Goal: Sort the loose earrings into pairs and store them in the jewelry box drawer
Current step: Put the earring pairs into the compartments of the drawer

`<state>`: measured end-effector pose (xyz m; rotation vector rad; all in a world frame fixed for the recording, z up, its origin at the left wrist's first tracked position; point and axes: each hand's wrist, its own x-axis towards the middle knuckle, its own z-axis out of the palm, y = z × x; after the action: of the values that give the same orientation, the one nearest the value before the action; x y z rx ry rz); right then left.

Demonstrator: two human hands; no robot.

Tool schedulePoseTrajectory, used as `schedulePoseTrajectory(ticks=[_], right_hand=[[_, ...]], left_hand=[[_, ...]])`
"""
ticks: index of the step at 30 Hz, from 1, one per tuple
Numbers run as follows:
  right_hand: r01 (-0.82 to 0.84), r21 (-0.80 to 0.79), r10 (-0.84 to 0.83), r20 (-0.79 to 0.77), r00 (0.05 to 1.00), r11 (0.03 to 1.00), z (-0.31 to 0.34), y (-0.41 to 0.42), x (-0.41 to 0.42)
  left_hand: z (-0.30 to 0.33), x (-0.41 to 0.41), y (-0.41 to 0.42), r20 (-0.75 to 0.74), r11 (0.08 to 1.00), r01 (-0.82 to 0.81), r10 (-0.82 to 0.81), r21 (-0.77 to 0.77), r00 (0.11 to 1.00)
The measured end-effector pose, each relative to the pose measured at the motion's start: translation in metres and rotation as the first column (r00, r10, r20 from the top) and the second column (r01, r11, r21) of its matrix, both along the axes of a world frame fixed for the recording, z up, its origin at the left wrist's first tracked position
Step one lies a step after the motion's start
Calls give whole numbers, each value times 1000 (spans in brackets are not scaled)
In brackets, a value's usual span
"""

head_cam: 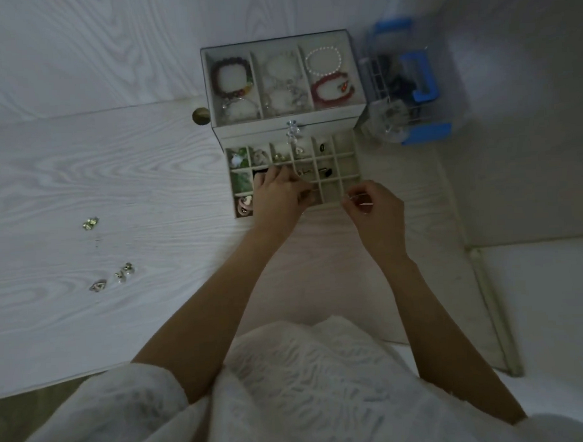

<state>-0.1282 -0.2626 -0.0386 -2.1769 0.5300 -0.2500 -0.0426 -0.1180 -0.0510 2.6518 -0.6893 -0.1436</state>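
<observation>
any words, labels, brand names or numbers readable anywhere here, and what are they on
None can be read.
Jewelry box: no label or brand shows on its frame, lid or open drawer.
Blue and clear container to the right of the box: no print visible; its contents are too blurred to tell.
Loose earrings on the white table: too small to show any marking.
White garment: textured pattern only, no lettering.

Pale matt wood-grain tabletop (114, 181); glossy glass-lidded jewelry box (284, 119).
</observation>
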Motion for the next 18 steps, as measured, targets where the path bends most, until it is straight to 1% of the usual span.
schedulePoseTrajectory(ticks=[5,9,11,13,15,18], right_hand=[[-39,-38,39,-18,999,998,-4,-5,19],[-75,-75,71,-54,996,994,-3,-5,28],[-112,-115,101,-96,990,987,-4,-5,32],[-153,-174,123,-170,978,973,-7,-4,36],[-181,-225,126,-239,963,957,-10,-2,41],[-183,-247,115,-266,957,951,-10,2,46]], left_hand=[[3,1,0,28,998,24,-26,52,999],[5,2,2,4,999,31,-31,18,1000],[4,0,7,52,999,51,-51,0,997],[2,-4,13,100,996,90,-87,-22,991],[0,-8,18,115,992,119,-114,-35,987],[-1,-10,19,121,991,121,-114,-58,986]])
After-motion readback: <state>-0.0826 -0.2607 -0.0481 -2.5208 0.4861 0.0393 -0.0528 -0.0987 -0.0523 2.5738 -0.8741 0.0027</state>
